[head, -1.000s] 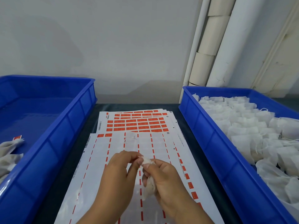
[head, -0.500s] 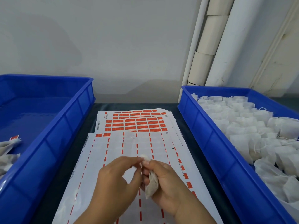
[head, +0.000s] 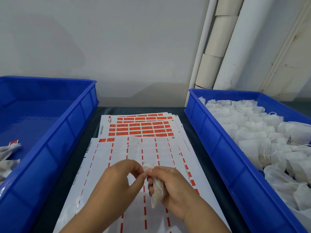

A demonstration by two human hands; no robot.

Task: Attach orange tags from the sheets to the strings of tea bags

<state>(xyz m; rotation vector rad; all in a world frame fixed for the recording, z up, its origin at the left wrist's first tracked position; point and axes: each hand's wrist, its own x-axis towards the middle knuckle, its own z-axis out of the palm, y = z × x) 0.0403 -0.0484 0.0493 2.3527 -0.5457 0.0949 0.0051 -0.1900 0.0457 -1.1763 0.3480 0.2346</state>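
Now our right hand grips the tea bag while our left hand pinches at its top, seemingly freeing the string for tagging

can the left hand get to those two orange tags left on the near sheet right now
Probably not yet: the left hand is pinching the top of the tea bag. The two orange tags lie uncovered ahead.

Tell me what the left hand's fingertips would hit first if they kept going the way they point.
The left hand points rightward: its fingertips would meet the tea bag top gripped by the right hand. They look nearly touching already; depth is unclear.
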